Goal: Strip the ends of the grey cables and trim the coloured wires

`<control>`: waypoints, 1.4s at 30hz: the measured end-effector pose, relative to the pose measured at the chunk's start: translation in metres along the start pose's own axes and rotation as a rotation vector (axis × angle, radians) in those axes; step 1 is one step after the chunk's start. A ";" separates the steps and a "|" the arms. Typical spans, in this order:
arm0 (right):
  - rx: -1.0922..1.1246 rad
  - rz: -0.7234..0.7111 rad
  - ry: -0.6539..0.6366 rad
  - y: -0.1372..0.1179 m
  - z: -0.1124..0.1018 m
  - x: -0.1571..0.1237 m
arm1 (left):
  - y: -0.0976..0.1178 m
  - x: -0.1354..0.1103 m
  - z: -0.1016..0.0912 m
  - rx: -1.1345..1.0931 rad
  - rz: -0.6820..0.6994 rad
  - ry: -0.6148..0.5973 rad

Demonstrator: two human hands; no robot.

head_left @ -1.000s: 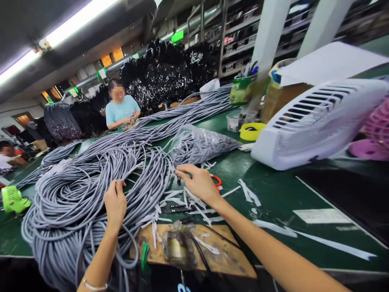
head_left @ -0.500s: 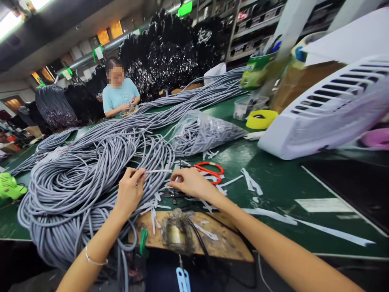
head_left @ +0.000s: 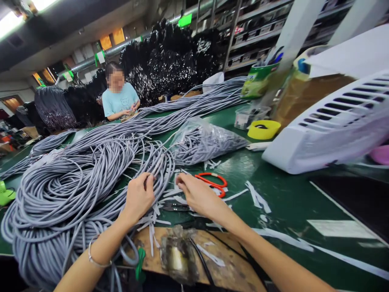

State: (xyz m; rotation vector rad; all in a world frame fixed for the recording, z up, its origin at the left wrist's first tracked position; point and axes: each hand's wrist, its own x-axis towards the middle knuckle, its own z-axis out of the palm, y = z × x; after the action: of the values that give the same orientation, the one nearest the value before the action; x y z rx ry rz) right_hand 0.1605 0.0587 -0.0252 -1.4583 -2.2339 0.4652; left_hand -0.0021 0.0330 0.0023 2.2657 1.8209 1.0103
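My two hands are apart in the head view, both on the near side of the clear plastic bag (head_left: 209,144) of grey pieces. My left hand (head_left: 139,197), fingers curled, is at the edge of the grey cable (head_left: 75,178), which lies coiled in a big heap to the left of the bag; I cannot tell whether it grips a strand. My right hand (head_left: 197,195) has its fingers bent and thumb close to them, above some white strips (head_left: 258,198); I cannot tell if anything is pinched there. The red scissors (head_left: 224,178) lie just in front of the bag, and black snips (head_left: 178,207) lie nearer me. Nearer still is a wooden board (head_left: 234,263). Right of the bag are a yellow ring (head_left: 263,132) and a slotted white casing (head_left: 328,129). Beyond the bag, to its left, sits a co-worker (head_left: 121,100) in light blue.
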 end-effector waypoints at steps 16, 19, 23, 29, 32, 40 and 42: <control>1.118 0.083 0.217 -0.016 0.000 -0.002 | 0.010 -0.018 -0.003 -0.191 0.129 -0.166; 1.128 0.071 0.195 -0.019 0.003 -0.003 | 0.011 -0.019 -0.002 -0.228 0.145 -0.142; 1.058 0.043 0.206 -0.019 0.006 -0.004 | 0.012 -0.018 -0.002 -0.243 0.136 -0.118; 0.685 -0.050 0.343 -0.020 0.007 -0.011 | 0.013 -0.015 -0.005 -0.286 0.058 0.007; 0.533 -0.161 0.378 -0.023 0.006 -0.016 | 0.012 -0.016 -0.006 -0.278 0.053 0.016; 0.490 -0.209 0.438 -0.025 0.004 -0.019 | 0.014 -0.017 -0.007 -0.242 0.066 -0.020; 0.486 -0.207 0.441 -0.024 0.003 -0.019 | 0.014 -0.017 -0.007 -0.248 0.068 -0.029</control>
State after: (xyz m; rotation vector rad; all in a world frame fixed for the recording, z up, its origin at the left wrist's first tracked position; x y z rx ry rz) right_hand 0.1467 0.0320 -0.0188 -0.9561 -1.7397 0.5141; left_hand 0.0051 0.0111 0.0060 2.1930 1.5211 1.1366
